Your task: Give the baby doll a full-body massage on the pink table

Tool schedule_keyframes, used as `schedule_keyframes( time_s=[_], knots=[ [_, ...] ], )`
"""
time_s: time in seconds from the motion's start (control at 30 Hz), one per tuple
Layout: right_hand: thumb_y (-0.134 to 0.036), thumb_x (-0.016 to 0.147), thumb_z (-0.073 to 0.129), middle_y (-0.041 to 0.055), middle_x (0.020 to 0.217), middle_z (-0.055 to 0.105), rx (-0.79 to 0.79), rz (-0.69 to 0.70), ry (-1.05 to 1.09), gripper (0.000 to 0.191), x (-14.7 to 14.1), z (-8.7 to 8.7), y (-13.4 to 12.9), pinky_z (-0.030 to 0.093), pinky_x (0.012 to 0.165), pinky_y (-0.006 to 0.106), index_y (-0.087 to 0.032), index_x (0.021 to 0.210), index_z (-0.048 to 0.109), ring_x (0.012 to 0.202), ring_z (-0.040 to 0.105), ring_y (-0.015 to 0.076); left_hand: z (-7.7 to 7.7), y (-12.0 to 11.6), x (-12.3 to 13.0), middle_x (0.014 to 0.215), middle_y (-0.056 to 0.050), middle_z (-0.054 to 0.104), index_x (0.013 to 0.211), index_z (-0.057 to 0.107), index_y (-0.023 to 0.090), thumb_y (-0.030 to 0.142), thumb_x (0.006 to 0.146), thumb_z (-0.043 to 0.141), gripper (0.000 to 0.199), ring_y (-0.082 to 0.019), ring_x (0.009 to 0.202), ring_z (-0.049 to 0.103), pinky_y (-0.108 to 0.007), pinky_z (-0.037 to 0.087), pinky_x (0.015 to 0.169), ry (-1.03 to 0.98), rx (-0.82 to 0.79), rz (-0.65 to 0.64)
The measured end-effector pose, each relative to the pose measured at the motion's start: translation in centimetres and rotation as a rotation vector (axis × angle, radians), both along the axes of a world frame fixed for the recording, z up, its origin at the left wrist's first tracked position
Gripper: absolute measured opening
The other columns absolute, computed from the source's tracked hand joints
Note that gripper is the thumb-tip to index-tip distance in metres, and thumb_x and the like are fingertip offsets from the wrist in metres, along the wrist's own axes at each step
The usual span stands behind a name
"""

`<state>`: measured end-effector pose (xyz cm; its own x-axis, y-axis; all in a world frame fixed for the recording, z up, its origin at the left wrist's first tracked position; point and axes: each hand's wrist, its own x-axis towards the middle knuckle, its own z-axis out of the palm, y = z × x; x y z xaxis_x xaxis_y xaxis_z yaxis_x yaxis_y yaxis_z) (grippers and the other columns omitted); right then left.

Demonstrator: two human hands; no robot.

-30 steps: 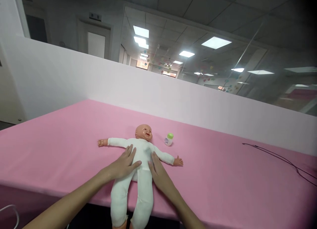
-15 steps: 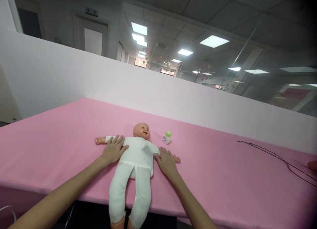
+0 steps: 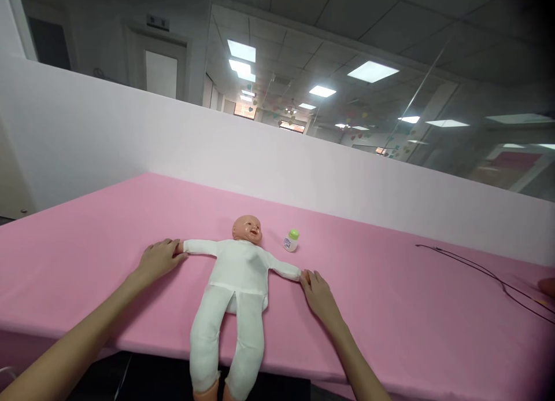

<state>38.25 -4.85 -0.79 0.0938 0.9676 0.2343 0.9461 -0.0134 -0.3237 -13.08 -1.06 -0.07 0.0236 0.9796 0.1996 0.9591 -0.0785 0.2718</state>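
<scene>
A baby doll in white clothes lies on its back on the pink-covered table, arms spread wide and legs toward me. My left hand covers the doll's hand on the left side of the view, and its closed fingers hide most of it. At the end of the other sleeve, my right hand has its fingers round the doll's other hand. Just right of the doll's head stands a small clear bottle with a green cap; neither hand touches it.
Thin black cables lie on the right of the table. A reddish object shows at the right edge. Behind the table runs a white partition with glass above.
Both my hands have slid outward along the doll's arms, from the upper sleeves to the doll's hands. The sleeves are now uncovered. The doll and bottle have stayed in place.
</scene>
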Motion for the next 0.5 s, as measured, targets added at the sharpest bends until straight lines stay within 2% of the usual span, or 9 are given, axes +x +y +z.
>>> schedule_keyframes(
  time_s=[0.1,0.2,0.27,0.33,0.4,0.5],
  knots=[
    [-0.055,0.100,0.043,0.0171,0.131,0.071,0.009,-0.031,0.109,0.050,0.6,-0.3,0.3,0.043,0.110,0.050,-0.020,0.124,0.070,0.126,0.059,0.0378,0.0,0.2,-1.2,0.086,-0.010,0.072,0.084,0.070,0.020,0.046,0.091,0.057,0.030,-0.029,0.078,0.066,-0.034,0.040,0.065,-0.192,-0.017,-0.043],
    [-0.062,0.084,0.066,0.0175,0.126,0.070,0.050,-0.039,0.324,0.055,-0.1,-0.4,0.5,0.045,0.107,0.053,-0.018,0.118,0.068,0.123,0.059,0.0401,0.0,0.4,-1.1,0.083,-0.007,0.074,0.088,0.075,0.020,0.044,0.077,0.072,0.027,-0.028,0.078,0.068,-0.032,0.044,0.064,-0.610,0.031,-0.090],
    [-0.061,0.071,0.080,0.0143,0.122,0.069,0.084,0.010,0.543,0.068,-1.0,-0.3,0.5,0.049,0.105,0.051,-0.018,0.122,0.065,0.119,0.062,0.0374,0.3,0.5,-0.4,0.096,-0.008,0.078,0.105,0.077,0.020,0.043,0.067,0.083,0.045,-0.029,0.087,0.071,-0.032,0.051,0.067,-0.931,0.089,-0.019],
    [-0.060,0.064,0.088,0.0107,0.117,0.068,0.090,0.027,0.791,0.082,-2.1,-0.3,0.3,0.054,0.102,0.050,-0.020,0.131,0.059,0.113,0.066,0.0344,0.6,1.0,0.6,0.110,-0.011,0.077,0.118,0.074,0.019,0.044,0.060,0.090,0.065,-0.028,0.093,0.073,-0.032,0.056,0.072,-1.197,0.142,0.069],
    [-0.058,0.064,0.092,0.0087,0.116,0.067,0.103,-0.012,1.022,0.092,-3.3,0.0,0.3,0.057,0.102,0.049,-0.024,0.141,0.053,0.111,0.069,0.0323,0.8,2.0,1.9,0.111,-0.012,0.076,0.115,0.073,0.018,0.050,0.059,0.092,0.068,-0.026,0.094,0.072,-0.033,0.057,0.076,-1.371,0.176,0.097],
    [-0.053,0.068,0.094,0.0082,0.124,0.067,0.178,-0.035,1.285,0.106,-4.9,0.9,0.9,0.056,0.109,0.045,-0.030,0.155,0.038,0.119,0.069,0.0300,0.6,4.5,4.2,0.098,-0.011,0.074,0.098,0.071,0.016,0.065,0.062,0.087,0.063,-0.025,0.089,0.070,-0.035,0.055,0.078,-1.472,0.215,0.109]
  ],
)
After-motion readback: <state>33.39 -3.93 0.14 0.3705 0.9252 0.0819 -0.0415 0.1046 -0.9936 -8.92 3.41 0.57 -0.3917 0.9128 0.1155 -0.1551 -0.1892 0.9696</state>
